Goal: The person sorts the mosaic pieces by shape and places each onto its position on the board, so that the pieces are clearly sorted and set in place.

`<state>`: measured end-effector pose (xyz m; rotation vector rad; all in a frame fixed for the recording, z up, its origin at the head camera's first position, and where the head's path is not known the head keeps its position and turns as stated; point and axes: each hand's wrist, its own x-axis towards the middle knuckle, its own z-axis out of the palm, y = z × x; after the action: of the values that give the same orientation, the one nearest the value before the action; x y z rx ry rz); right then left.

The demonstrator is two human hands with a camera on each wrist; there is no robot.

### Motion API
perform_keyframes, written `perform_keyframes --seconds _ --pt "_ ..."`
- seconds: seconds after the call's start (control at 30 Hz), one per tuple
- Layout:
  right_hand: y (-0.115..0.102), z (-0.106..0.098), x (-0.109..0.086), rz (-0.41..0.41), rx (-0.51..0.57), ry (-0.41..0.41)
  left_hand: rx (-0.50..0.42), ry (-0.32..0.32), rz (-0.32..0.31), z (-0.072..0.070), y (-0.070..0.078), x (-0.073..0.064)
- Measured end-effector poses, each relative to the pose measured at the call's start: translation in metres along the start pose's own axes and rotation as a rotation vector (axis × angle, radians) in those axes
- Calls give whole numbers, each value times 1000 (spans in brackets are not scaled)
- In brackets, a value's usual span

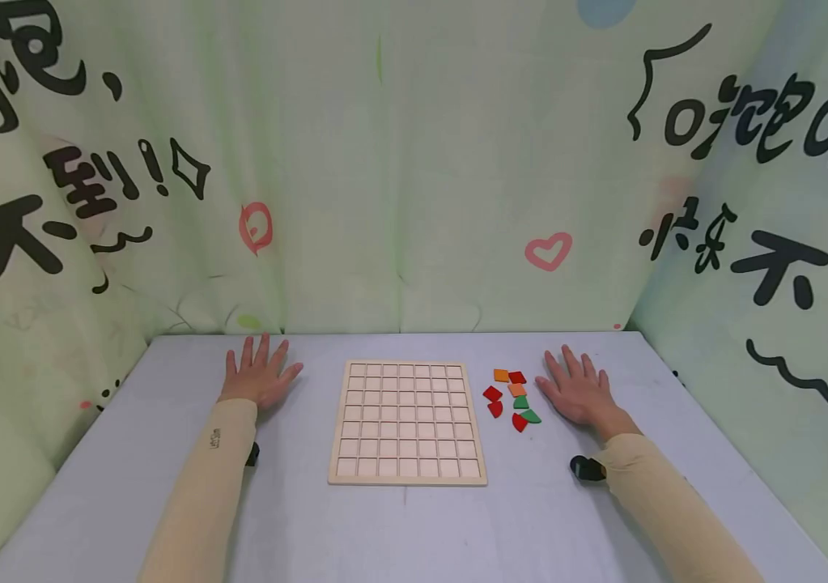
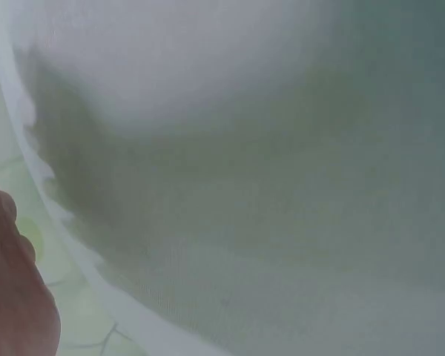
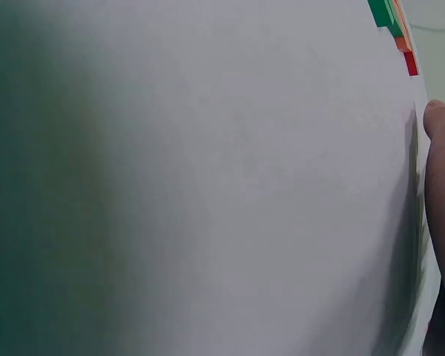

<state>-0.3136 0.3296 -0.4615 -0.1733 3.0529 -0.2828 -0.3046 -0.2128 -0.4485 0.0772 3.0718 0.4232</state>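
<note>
My left hand (image 1: 256, 379) lies with fingers spread near the back left of the table, holding nothing. On the other side my right hand (image 1: 579, 393) also has its fingers spread, just right of a loose group of small coloured pieces. A square wooden grid board (image 1: 408, 481) lies between the hands, its cells bare. The pieces include an orange square (image 1: 501, 376), a red piece (image 1: 492, 393) and a green piece (image 1: 531, 416). In the right wrist view, a green piece (image 3: 384, 15) shows at the top edge near the thumb. The left wrist view shows part of the left hand (image 2: 18, 289).
A white cloth covers the table (image 1: 406, 534). Printed curtains (image 1: 414, 178) with black lettering rise behind the table and on both sides. A dark wrist camera (image 1: 588, 468) sits under the right sleeve, and another (image 1: 252, 454) is beside the left sleeve.
</note>
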Motion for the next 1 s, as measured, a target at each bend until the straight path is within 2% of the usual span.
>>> perform_keyframes --seconds 0.17,0.3,0.47,0.6,0.73,0.87,1.0 --pt "1 4 0 -8 8 -2 -29 -34 19 5 -1 4" --pt "-1 5 2 -46 21 67 -79 -61 76 4 7 8" --pt "-7 4 3 -109 99 173 -217 -69 215 -1 29 8" --pt "-16 1 1 -146 214 203 -376 -102 280 4 43 3" --pt "-27 -1 -2 -159 305 202 -483 -116 280 16 50 -3" --pt "-34 -1 -3 -150 327 201 -526 -93 284 26 50 -8" --pt "-36 -1 -4 -143 339 210 -550 -79 295 31 47 -11"
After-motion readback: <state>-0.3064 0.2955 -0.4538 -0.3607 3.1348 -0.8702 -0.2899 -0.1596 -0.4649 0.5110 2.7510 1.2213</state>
